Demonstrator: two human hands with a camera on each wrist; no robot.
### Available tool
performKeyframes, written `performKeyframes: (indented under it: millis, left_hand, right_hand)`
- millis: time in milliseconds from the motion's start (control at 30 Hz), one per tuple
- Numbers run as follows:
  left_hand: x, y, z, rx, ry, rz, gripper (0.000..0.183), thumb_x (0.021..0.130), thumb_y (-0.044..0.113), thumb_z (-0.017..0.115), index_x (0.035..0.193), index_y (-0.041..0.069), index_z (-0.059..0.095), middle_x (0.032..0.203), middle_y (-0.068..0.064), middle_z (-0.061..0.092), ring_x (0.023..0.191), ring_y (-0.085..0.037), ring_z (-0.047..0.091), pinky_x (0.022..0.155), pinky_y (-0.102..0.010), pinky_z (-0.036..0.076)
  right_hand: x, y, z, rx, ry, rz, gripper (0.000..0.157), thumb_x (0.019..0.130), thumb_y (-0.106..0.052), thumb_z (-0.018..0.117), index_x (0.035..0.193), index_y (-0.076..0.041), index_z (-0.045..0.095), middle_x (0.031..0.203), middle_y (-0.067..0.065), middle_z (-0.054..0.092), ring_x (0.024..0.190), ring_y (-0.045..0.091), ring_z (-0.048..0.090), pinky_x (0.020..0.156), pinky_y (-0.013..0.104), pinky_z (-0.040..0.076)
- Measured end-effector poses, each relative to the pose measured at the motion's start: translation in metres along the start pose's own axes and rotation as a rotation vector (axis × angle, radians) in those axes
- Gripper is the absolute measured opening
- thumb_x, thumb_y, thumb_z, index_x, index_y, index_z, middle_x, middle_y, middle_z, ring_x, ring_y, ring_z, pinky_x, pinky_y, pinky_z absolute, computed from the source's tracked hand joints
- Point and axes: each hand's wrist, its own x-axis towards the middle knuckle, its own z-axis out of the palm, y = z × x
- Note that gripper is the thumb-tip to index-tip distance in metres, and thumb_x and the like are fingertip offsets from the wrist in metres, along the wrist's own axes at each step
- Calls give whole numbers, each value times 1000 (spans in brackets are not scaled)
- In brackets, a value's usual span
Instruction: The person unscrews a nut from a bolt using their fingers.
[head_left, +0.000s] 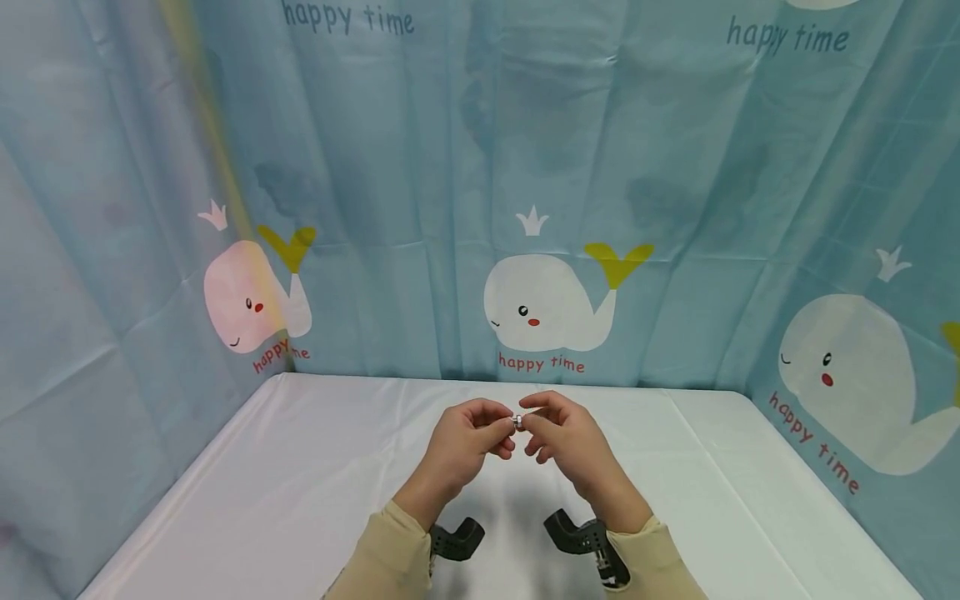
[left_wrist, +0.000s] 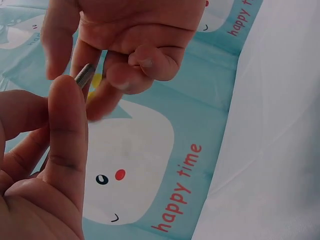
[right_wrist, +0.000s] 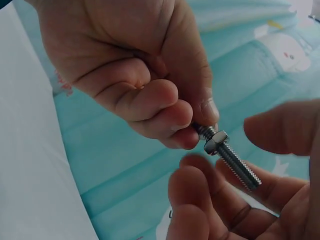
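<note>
My left hand [head_left: 465, 437] pinches one end of a threaded metal bolt [right_wrist: 241, 169] between thumb and fingers. A hex nut [right_wrist: 216, 142] sits on the thread, just beyond the left fingertips. In the left wrist view only a short length of bolt [left_wrist: 85, 75] shows past the left thumb, and the nut is hidden. My right hand [head_left: 573, 433] hovers around the free end. Its thumb [right_wrist: 282, 127] stands apart from the bolt, while its fingers [right_wrist: 187, 187] lie loosely bent close below the nut.
Both hands are above a white-covered table [head_left: 300, 467]. A blue curtain [head_left: 420, 192] with printed whales hangs behind it and along both sides. Black wrist mounts [head_left: 457, 540] sit at the sleeve cuffs.
</note>
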Motion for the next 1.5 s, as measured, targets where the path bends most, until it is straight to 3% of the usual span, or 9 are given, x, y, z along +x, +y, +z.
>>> performKeyframes:
  millis: [200,400,633,733,867,1100,1200,1333,1500]
  left_hand:
    - [0,0,1,2,-8,2,17,93,15,72,103,1,69,88,-19,68,71,-24,69,72,-36,60]
    - [0,1,0,-2,-2,6,20,93,16,73,103,-1,69,87,-14,69,73,-28,69,72,-35,60]
    - [-1,3,0,-2,-13,11,19,93,15,73,102,-1,69,89,-19,68,71,-24,69,71,-35,60]
    - [-1,3,0,-3,-11,8,18,93,14,72,103,-1,69,87,-17,68,71,-23,69,72,-36,60]
    - [-1,2,0,-6,-7,3,18,93,14,72,103,-1,69,87,-16,68,72,-25,69,73,-36,60]
    - [0,1,0,-3,-20,4,17,93,13,72,103,0,70,87,-14,69,72,-25,69,72,-36,60]
    - [0,2,0,-5,-21,3,17,93,13,72,103,0,70,86,-14,69,71,-24,69,72,-37,60]
    - [0,3,0,-6,-14,7,18,93,14,72,103,-1,69,86,-14,69,71,-24,69,73,-37,60]
    - [-1,4,1,-10,-12,2,18,94,13,72,104,-2,69,88,-17,68,71,-24,69,72,-36,60]
  right_hand:
    - [1,0,1,2,16,9,12,95,-16,68,96,-4,68,87,15,66,68,27,61,58,33,53]
    - [1,0,0,-12,-4,3,23,89,-11,71,112,-9,67,105,10,66,76,28,65,60,36,54]
    - [0,0,1,-23,-12,10,15,98,-20,66,99,-5,68,85,13,67,67,29,61,59,33,53]
    - [0,-1,1,-32,1,-12,9,92,-9,68,101,-7,70,94,11,67,73,30,63,60,35,53]
    - [0,-3,0,-27,-15,-12,25,88,-6,69,113,-8,68,108,10,66,78,29,65,62,37,54]
    - [-1,-2,1,-34,-11,11,19,98,-23,66,99,-5,69,87,13,66,69,27,61,60,34,54]
    - [-1,-2,1,-38,9,-11,8,94,-13,68,99,-7,69,95,11,66,74,28,62,61,36,54]
    - [-1,-3,1,-30,27,-23,21,90,-11,70,111,-10,67,109,8,64,81,28,64,63,38,54]
    - [-1,-2,1,-43,0,19,21,98,-26,66,105,-6,69,91,11,68,69,27,63,60,35,54]
